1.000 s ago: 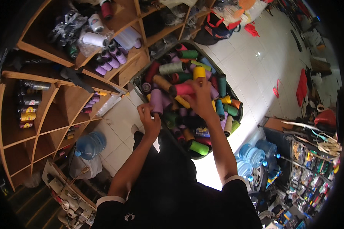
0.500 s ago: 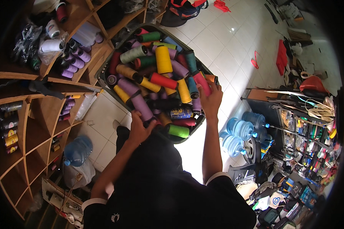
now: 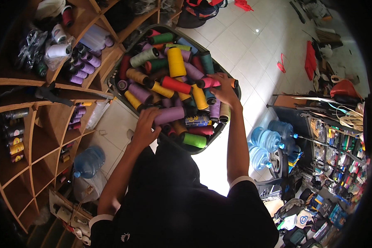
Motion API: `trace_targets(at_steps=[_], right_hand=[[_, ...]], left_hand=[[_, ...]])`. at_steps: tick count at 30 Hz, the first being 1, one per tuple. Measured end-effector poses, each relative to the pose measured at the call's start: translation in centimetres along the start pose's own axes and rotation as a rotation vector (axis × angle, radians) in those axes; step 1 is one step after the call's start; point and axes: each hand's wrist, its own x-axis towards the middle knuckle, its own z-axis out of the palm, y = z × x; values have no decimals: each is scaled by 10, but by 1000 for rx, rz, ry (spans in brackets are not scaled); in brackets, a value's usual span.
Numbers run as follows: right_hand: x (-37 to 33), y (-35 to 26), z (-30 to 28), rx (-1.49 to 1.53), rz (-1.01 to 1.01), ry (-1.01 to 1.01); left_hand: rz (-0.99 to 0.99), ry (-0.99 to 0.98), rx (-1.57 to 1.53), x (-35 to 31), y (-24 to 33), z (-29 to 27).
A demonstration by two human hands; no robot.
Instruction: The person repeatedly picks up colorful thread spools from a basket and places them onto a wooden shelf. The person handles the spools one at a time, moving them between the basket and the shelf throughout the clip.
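A dark bin (image 3: 190, 151) in front of me is heaped with thread spools in many colours. At its near left side, my left hand (image 3: 146, 128) grips the end of a purple thread spool (image 3: 170, 115), which lies tilted on top of the heap. Over the right side, my right hand (image 3: 226, 91) has its fingers over a pink thread spool (image 3: 209, 82). Between the hands lie a red spool (image 3: 176, 85) and a yellow spool (image 3: 199, 97). An upright-looking yellow spool (image 3: 176, 62) rests farther back, and a bright green one (image 3: 194, 140) sits at the near edge.
Wooden shelves (image 3: 33, 136) curve along the left, with purple spools (image 3: 87, 68) in one compartment. A blue water bottle (image 3: 89, 161) stands below them. Several more water bottles (image 3: 268, 138) are at the right, near a crowded rack (image 3: 339, 157). Red cloth (image 3: 310, 60) lies on the tiled floor.
The purple spool in my left hand has swung from steeply slanted to nearly level. My right hand has turned the pink spool sideways and moved slightly inward over the heap.
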Motion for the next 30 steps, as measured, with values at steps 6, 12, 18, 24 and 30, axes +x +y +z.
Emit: trace_targets(at_steps=[6, 12, 18, 24, 30], right_hand=[[-11, -19, 6, 25, -46, 194], [-6, -109, 12, 7, -277, 380], [72, -190, 66, -406, -500, 8], [101, -169, 99, -456, -679, 32], [84, -162, 49, -186, -535, 108]], left_hand=[[-329, 97, -70, 38, -10, 33], [-313, 155, 211, 32, -2, 28], [-404, 424, 211, 63, -57, 3], [-334, 158, 383, 121, -73, -29], [-539, 17, 569, 146, -55, -15]])
